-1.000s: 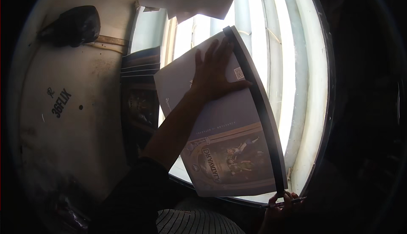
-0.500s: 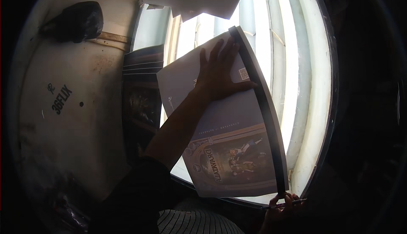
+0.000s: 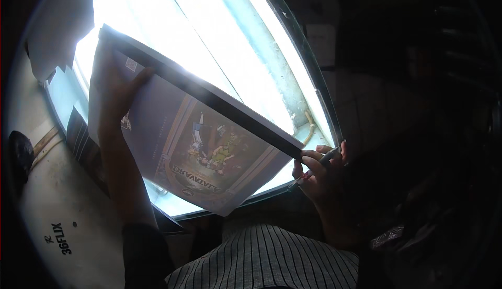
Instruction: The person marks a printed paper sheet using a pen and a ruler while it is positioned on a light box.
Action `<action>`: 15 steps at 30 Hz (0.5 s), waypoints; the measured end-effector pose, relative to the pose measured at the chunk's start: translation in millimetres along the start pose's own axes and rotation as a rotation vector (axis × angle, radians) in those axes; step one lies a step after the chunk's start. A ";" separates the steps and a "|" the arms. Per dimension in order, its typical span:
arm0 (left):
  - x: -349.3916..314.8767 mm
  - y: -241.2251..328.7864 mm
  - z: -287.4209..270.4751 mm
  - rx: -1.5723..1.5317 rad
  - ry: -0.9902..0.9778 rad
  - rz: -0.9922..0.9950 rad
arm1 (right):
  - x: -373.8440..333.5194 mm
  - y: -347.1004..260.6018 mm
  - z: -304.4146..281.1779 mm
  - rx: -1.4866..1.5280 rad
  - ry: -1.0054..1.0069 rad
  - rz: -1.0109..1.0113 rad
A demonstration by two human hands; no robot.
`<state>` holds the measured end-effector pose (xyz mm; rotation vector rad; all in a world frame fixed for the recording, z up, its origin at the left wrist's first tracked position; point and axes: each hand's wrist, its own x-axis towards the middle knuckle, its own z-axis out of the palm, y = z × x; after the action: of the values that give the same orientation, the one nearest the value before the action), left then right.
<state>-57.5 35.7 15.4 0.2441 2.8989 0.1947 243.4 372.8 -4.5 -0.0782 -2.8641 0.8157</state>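
Note:
A printed sheet [image 3: 151,106] with a cartoon picture lies slanted over a brightly lit light box [image 3: 209,27]. Along its far edge runs a dark straight strip [image 3: 209,98]. My left hand [image 3: 117,93] lies spread on the sheet near its far left end, thumb stretched toward the strip; shadow dims its other fingers. At the opposite end, my right hand [image 3: 321,168] is closed around a slim pen-like tool [image 3: 329,157], its fingertips touching the strip's near end. The tool's exact kind is unclear.
A dark-framed rim [image 3: 293,22] borders the light box. Left of it are a pale surface [image 3: 36,200] with printed marks, a black bundle [image 3: 21,155] and a dark printed sheet [image 3: 86,148]. White paper [image 3: 60,32] hangs over the far left. Crumpled plastic [image 3: 402,231] shows dimly at right.
The view has swung, so the sheet and light box appear turned and shifted left. My left hand remains spread on the sheet, and my right hand keeps the tool at the strip's end.

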 end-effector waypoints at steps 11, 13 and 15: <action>-1.8 -7.2 -22.2 -0.127 -0.041 0.000 | 12.1 -8.5 2.2 0.037 -0.103 -0.034; -5.8 -29.6 -17.6 -0.075 -0.046 -0.072 | 34.4 -22.3 -24.4 0.008 -0.294 0.056; 6.6 19.9 -27.3 -0.059 -0.190 -0.246 | 48.7 -0.8 -32.7 0.117 -0.037 -0.030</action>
<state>-67.2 53.3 43.3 -0.0998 2.6983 0.2027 201.0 393.7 30.2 -0.0064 -2.8375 0.9862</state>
